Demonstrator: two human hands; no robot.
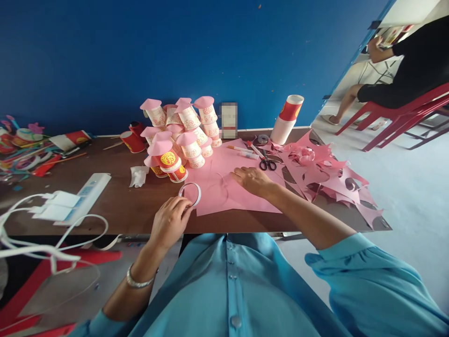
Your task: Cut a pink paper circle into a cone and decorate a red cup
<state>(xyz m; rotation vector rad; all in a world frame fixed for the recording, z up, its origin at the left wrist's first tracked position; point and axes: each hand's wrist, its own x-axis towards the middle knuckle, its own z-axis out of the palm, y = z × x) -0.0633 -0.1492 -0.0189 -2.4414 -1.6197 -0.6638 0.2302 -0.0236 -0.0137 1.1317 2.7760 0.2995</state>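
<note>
My left hand [171, 217] grips a roll of white tape [197, 194] by its near edge, tilted up just over the table's front. On the pink paper sheet [210, 201] lies my right hand [254, 180], palm down with the fingers stretched out to the left. Faint curved lines show on the paper between the hands. Beyond my right hand are black-handled scissors [267, 164] and some marker pens [248, 155]. Several paper-cup towers with pink cone roofs [189, 139] crowd together behind the tape roll; a red cup with a gold print [169, 160] stands in front.
Pink paper scraps [333, 173] pile up at the right. Stacked cups [286, 119] stand against the blue wall [210, 56]. At the left lie a power strip [89, 196] with white cables and assorted craft bits [31, 154]. A person in black [421, 61] sits beyond the wall.
</note>
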